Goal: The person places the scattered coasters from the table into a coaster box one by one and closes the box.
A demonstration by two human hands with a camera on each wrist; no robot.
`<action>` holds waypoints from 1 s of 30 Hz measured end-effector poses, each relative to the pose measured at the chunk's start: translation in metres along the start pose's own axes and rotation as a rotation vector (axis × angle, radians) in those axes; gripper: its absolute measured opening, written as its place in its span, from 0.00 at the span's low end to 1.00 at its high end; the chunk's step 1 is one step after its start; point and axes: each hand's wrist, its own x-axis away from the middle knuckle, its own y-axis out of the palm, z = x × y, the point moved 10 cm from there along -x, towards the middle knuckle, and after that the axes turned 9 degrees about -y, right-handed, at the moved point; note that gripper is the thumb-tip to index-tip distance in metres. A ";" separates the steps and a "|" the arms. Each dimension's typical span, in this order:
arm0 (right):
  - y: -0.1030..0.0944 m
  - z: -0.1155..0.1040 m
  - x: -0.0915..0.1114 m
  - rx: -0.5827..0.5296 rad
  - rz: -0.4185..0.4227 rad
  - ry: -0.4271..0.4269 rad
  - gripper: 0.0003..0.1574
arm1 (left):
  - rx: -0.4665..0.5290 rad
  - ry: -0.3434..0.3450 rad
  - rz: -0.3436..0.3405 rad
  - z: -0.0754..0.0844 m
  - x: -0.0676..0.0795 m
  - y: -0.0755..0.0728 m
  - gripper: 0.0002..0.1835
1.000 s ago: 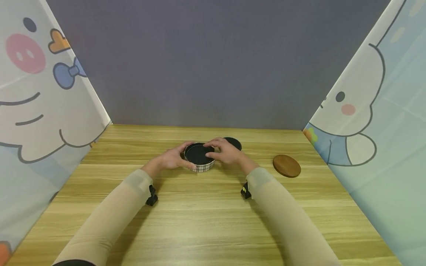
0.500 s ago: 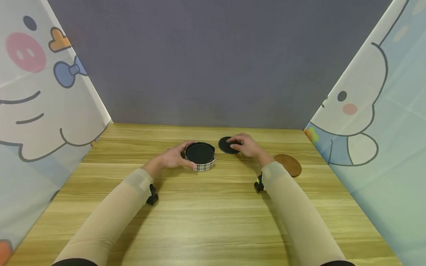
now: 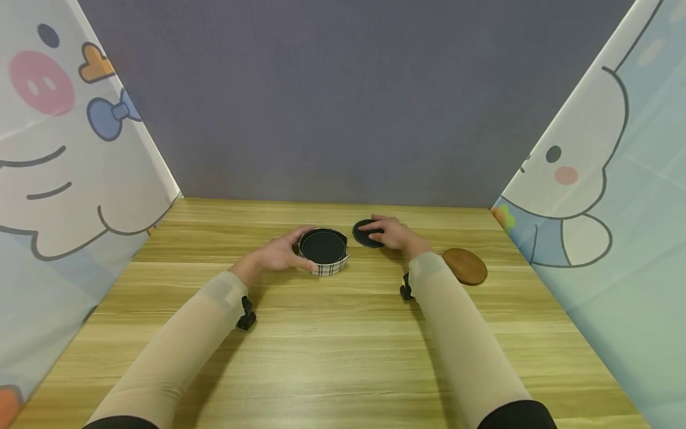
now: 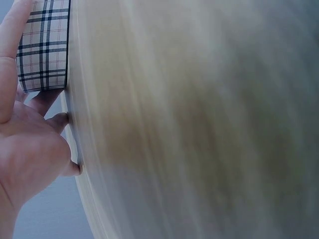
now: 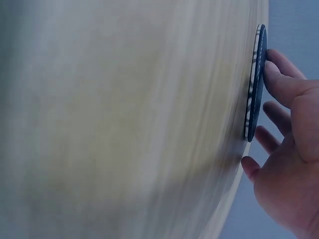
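My left hand (image 3: 277,253) grips a round plaid coaster holder (image 3: 333,269) that stands on the wooden table, thumb on its near wall. Black round coasters (image 3: 321,246) fill it, and a gap shows in its right side. The left wrist view shows the plaid wall (image 4: 47,45) close to the thumb of the hand (image 4: 32,144). To the right of the holder, a single black coaster (image 3: 362,237) lies flat. Fingertips of my right hand (image 3: 395,233) rest on its top. Its patterned edge (image 5: 252,74) shows in the right wrist view, beside the loosely spread hand (image 5: 294,144).
A brown round wooden disc (image 3: 465,267) lies on the table (image 3: 332,345) to the right of my right hand, near the sleeve. A grey wall (image 3: 332,107) closes off the back, with cartoon-printed panels (image 3: 568,238) along both sides.
My right hand has left the holder and moved right to the loose coaster, its fingers then shifting slightly left on it. The left hand has kept its grip on the coaster holder.
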 end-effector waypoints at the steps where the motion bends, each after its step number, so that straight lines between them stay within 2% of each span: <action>1: 0.001 0.000 0.000 0.008 -0.007 0.007 0.26 | 0.003 0.001 -0.002 0.000 0.000 0.000 0.65; 8: 0.001 0.002 0.004 0.022 -0.013 0.045 0.27 | 0.033 0.001 -0.027 0.001 -0.002 0.003 0.65; 14: 0.002 0.002 0.017 0.041 -0.011 0.051 0.27 | 0.064 -0.009 -0.031 -0.001 -0.002 0.002 0.67; 20: 0.002 -0.001 0.039 0.089 -0.020 0.056 0.29 | 0.040 -0.021 -0.019 0.000 -0.001 0.000 0.67; 30: 0.005 -0.007 0.080 0.127 -0.028 -0.008 0.33 | 0.030 -0.008 -0.018 0.000 -0.001 0.001 0.66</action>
